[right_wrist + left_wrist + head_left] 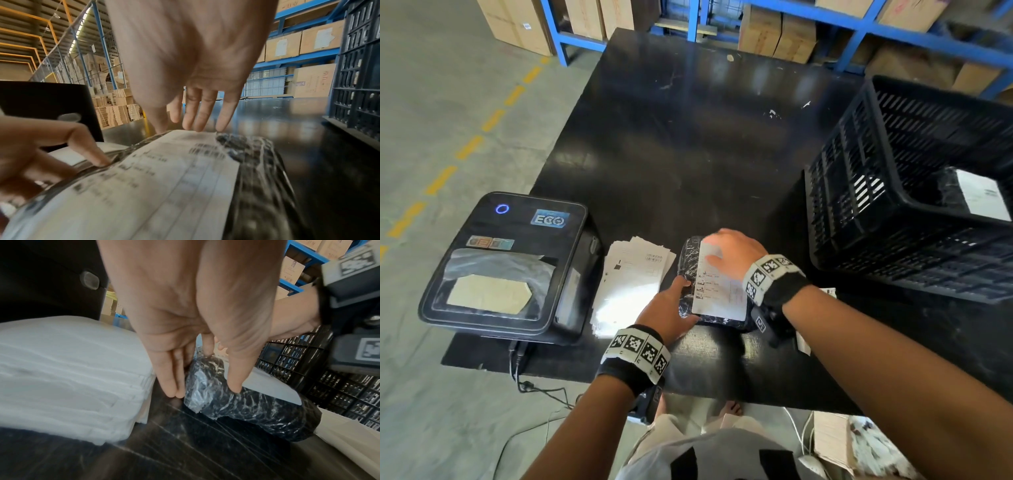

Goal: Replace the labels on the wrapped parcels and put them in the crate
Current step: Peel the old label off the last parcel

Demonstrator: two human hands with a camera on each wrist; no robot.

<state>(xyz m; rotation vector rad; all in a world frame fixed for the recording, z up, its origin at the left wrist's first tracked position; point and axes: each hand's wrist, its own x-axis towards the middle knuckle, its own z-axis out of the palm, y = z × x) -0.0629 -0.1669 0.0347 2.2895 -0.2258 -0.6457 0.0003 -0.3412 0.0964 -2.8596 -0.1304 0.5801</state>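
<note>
A parcel [687,263] wrapped in black film lies near the table's front edge, with a white printed label [720,296] on its top. My left hand [678,294] steadies it from the left: straight fingers [172,386] run down its side and the thumb presses on its top edge. My right hand [726,253] lies flat on the label's far end, its straight fingers [197,120] pressing the paper [154,186] down onto the parcel [257,162]. The black slatted crate [893,222] stands to the right, holding another labelled parcel [979,195].
A black label printer [506,263] sits at the table's left front corner. A stack of white label sheets [630,281] lies between it and the parcel. Scraps of backing paper [803,342] lie under my right wrist. Blue shelving with cartons [774,34] stands behind the table.
</note>
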